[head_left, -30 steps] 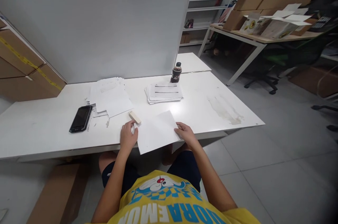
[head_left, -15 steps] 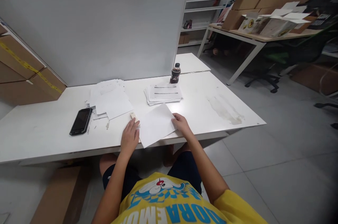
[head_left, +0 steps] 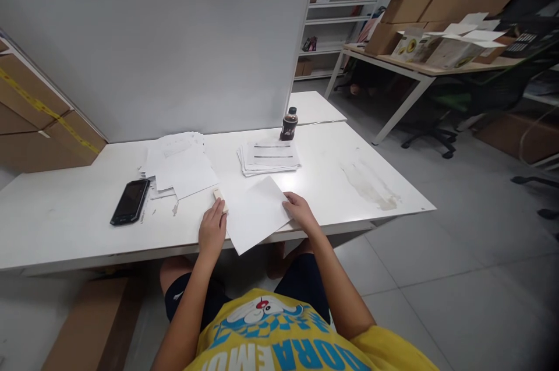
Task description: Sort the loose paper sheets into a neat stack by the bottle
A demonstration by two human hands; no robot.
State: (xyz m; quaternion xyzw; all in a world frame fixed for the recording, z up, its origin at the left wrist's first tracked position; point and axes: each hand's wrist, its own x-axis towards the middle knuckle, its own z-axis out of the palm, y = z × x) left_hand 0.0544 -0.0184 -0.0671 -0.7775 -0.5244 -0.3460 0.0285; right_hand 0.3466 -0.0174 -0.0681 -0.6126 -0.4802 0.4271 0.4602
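From my seat at the feed, the far left shows cardboard boxes leaning against the white table, and on the tabletop a black phone lying flat, screen up. Just right of it I see a loose heap of white papers, fanned and overlapping. Next comes a small cream-coloured block, and the left hand rests palm down with its fingertips touching that block and its thumb side at the left edge of a blank white sheet. I read the left hand as flat and spread, gripping nothing. The sheet lies at the near edge of the table, turned at an angle, one corner hanging past the table edge. On its right edge sits the right hand, fingers loosely curled and pressing down on the paper; whether it pinches the edge I cannot tell. Behind the sheet lies a neat stack of printed pages, with a dark bottle standing upright just beyond it, before the whiteboard.
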